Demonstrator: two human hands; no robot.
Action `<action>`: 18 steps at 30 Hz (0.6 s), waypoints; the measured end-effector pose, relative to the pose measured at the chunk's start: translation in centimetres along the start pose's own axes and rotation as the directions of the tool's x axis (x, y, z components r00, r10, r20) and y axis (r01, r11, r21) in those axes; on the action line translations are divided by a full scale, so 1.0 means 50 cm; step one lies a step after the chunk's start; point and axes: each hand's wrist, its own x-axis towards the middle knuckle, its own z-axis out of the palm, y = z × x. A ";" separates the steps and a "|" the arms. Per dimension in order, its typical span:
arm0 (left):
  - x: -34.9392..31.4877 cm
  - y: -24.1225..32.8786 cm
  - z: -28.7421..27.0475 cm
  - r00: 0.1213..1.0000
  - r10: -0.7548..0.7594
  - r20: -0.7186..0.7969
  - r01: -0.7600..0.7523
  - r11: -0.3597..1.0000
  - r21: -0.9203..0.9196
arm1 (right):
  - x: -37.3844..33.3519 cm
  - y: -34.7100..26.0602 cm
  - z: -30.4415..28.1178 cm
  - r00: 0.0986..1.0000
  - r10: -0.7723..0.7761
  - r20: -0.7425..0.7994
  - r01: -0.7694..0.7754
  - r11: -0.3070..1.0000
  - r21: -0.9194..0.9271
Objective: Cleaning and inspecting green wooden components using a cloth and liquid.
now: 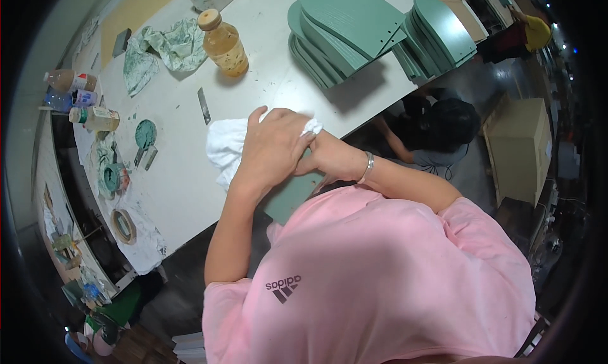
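At the near edge of the table, my left hand (271, 150) is closed over a bunched white cloth (226, 145). The cloth spills out to the left of that hand. My right hand (334, 156), with a metal bracelet at its wrist, meets the left one from the right. Its bent fingers are partly hidden, and a tuft of the cloth shows between the two hands. Under both hands a green panel (288, 198) lies against my body, with small holes near its lower end. Most of this panel is covered by my hands and the cloth.
Stacked green rounded panels (348, 19) and a second stack (440, 31) stand at the back right. A bottle of amber liquid (225, 47), a stained cloth (171, 47), a blade (203, 106) and a tape roll (123, 226) lie leftward. A person (446, 123) crouches beyond the right edge.
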 end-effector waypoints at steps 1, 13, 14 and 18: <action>-0.012 -0.014 0.000 0.998 0.003 0.064 -0.012 0.990 0.140 | -0.009 0.002 0.002 1.000 0.005 0.001 -0.005 1.000 -0.003; -0.091 -0.110 -0.007 0.849 -0.460 -0.260 0.491 0.869 0.066 | 0.040 0.080 -0.042 0.993 0.112 -0.046 -0.108 0.991 0.080; -0.115 -0.117 -0.035 0.753 -0.555 -0.352 0.599 0.800 0.019 | 0.045 0.091 -0.046 0.993 0.111 -0.041 -0.108 0.991 0.085; -0.205 -0.183 -0.121 0.681 -0.536 -0.499 0.732 0.506 0.457 | 0.061 0.142 -0.070 0.988 0.090 -0.129 -0.064 0.979 0.193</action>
